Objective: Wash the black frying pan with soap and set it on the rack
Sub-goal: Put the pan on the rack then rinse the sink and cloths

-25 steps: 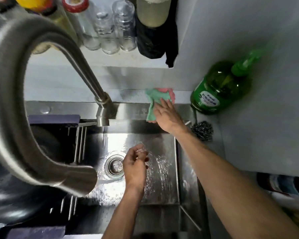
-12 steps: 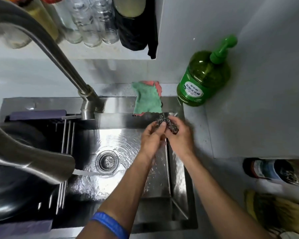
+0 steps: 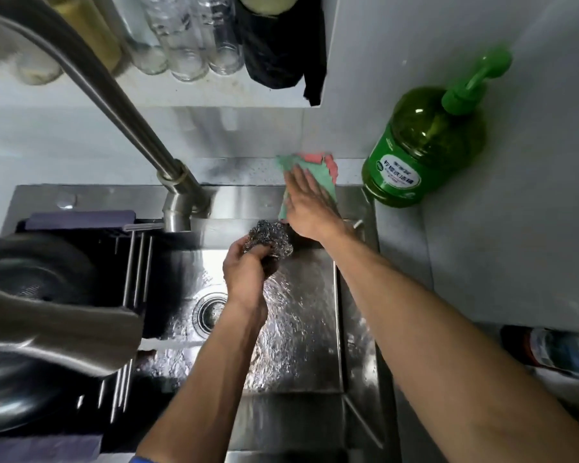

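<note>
The left hand [image 3: 248, 269] has its fingers clenched around a steel wool scrubber [image 3: 270, 238]. The right hand [image 3: 310, 208] lies with fingers straight and released on the green cloth [image 3: 318, 172], just beyond the scrubber.

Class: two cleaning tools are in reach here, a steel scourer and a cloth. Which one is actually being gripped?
The steel scourer, gripped by the left hand. The green cloth only lies under the flat right hand.
</note>
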`<state>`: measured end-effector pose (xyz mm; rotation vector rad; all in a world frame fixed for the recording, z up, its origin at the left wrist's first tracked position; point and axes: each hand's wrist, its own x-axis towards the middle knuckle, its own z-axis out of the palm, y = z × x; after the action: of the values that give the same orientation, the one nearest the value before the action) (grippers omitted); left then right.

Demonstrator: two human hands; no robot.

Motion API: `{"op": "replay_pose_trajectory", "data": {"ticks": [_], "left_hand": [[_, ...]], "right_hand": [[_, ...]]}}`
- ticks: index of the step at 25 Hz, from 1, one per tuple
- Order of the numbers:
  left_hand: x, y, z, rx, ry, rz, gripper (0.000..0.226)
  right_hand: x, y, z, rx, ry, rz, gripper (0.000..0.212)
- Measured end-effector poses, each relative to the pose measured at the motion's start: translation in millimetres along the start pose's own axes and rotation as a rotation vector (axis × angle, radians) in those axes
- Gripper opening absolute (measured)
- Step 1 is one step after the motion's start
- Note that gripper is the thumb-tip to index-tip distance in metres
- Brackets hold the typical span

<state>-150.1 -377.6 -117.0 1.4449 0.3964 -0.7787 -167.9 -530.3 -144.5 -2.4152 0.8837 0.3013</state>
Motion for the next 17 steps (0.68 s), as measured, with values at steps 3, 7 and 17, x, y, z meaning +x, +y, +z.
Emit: {"op": "replay_pose_trajectory", "data": {"ticks": [3,7,17], "left_hand": [[9.1,3.3,29.3,-0.036,-0.002,-0.021,0.028],[31.3,19.9,92.9,0.014,-0.036,0.095,0.043],[-25.4,67.4,143.8,0.430,-0.661,0.640,0.045]], "right_hand": [[-31.6,46.2,0.5,-0.057,0.129,0.136,0.061],[-57.7,64.9,4.6,0.022,0.148,0.118,0.061],[-47.1,79.7,-8.9,0.158,0.247,-0.040,0.060]]}}
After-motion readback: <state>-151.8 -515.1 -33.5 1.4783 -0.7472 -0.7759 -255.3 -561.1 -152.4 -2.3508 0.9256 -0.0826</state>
